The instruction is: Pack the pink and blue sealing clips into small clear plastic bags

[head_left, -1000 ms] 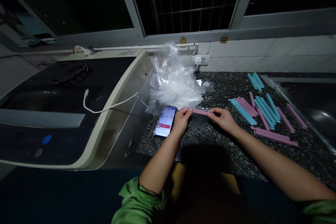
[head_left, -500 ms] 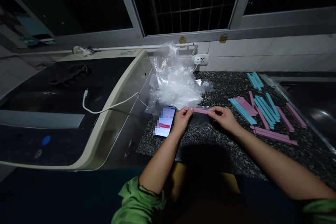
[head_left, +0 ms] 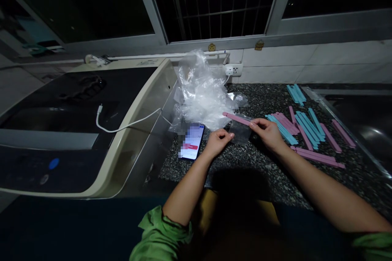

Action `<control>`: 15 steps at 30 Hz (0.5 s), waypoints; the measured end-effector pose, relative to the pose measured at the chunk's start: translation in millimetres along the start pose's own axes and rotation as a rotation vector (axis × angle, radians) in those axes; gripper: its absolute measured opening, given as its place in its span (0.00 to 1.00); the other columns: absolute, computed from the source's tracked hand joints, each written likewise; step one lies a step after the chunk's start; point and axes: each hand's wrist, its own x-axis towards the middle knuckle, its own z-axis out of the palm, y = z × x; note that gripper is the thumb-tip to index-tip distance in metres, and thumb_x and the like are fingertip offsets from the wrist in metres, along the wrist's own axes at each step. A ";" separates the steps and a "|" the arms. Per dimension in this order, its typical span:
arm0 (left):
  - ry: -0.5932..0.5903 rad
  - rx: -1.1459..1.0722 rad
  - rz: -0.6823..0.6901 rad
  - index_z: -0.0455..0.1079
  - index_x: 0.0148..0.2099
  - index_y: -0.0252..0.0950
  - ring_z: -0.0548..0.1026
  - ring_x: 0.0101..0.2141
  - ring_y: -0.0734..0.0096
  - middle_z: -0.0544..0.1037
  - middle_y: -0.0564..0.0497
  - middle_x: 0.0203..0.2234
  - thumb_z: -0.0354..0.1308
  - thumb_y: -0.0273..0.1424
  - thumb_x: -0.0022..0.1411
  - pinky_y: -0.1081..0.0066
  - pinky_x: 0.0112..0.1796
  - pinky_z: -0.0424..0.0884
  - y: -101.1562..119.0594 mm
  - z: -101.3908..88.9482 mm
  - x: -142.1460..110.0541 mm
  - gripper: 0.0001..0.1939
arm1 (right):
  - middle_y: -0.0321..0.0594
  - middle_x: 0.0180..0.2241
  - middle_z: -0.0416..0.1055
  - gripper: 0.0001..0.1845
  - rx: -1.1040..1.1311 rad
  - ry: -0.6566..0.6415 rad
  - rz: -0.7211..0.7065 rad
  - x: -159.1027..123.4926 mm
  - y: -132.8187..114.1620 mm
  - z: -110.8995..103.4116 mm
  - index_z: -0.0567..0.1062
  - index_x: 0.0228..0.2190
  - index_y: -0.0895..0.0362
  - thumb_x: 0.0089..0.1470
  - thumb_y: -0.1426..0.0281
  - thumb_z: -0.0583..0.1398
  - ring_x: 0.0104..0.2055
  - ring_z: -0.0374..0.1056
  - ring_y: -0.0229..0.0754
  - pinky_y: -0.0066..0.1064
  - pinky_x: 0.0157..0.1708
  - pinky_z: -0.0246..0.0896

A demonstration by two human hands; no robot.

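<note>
My right hand (head_left: 266,132) pinches one end of a long pink bag sealing clip (head_left: 237,118). The clip slants up to the left, and a small clear plastic bag (head_left: 241,132) hangs from it. Close to the bag's left edge is my left hand (head_left: 219,142), its thumb and forefinger pressed together below the clip's free end. Whether those fingertips grip the bag's edge cannot be made out. To the right on the counter lie more pink clips (head_left: 318,157) and blue clips (head_left: 306,128), in loose groups.
A heap of clear plastic bags (head_left: 205,102) sits behind my hands. The lit phone (head_left: 192,142) lies left of my left hand. A washing machine (head_left: 131,102) with a white cable (head_left: 134,123) across it stands at left. A sink (head_left: 367,122) borders the dark speckled counter (head_left: 239,159) at right.
My left hand has let go of the pink clip's left end and dropped slightly. That end has swung upward, with my right hand alone on the clip, slightly farther right.
</note>
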 end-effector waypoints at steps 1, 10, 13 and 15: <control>0.026 -0.028 -0.010 0.71 0.21 0.35 0.65 0.24 0.74 0.70 0.53 0.19 0.63 0.42 0.43 0.73 0.31 0.61 0.6 -0.1 -0.1 0.14 | 0.37 0.23 0.70 0.22 0.003 -0.016 0.004 -0.5 0.4 0.8 0.73 0.22 0.56 0.36 0.50 0.63 0.27 0.64 0.39 0.32 0.31 0.61; 0.139 -0.301 -0.116 0.72 0.26 0.33 0.65 0.25 0.75 0.71 0.54 0.20 0.63 0.49 0.40 0.73 0.31 0.61 -3.5 -3.5 0.4 0.23 | 0.36 0.22 0.69 0.19 -0.012 -0.152 0.017 -11.1 2.1 14.9 0.72 0.23 0.57 0.39 0.52 0.62 0.26 0.63 0.38 0.31 0.29 0.59; 0.198 -0.308 -0.148 0.71 0.24 0.32 0.63 0.23 0.77 0.69 0.55 0.17 0.65 0.47 0.37 0.74 0.28 0.60 -1.8 -2.9 0.6 0.21 | 0.35 0.22 0.69 0.19 -0.009 -0.190 0.050 -12.4 2.8 18.0 0.73 0.26 0.57 0.38 0.54 0.62 0.24 0.62 0.37 0.30 0.27 0.58; 0.244 -0.331 -0.142 0.69 0.22 0.32 0.61 0.21 0.79 0.67 0.57 0.15 0.64 0.47 0.38 0.75 0.27 0.58 -1.1 -3.5 1.2 0.21 | 0.35 0.21 0.69 0.20 -0.024 -0.252 0.071 -13.3 3.3 19.9 0.74 0.27 0.58 0.37 0.55 0.63 0.23 0.61 0.36 0.29 0.25 0.57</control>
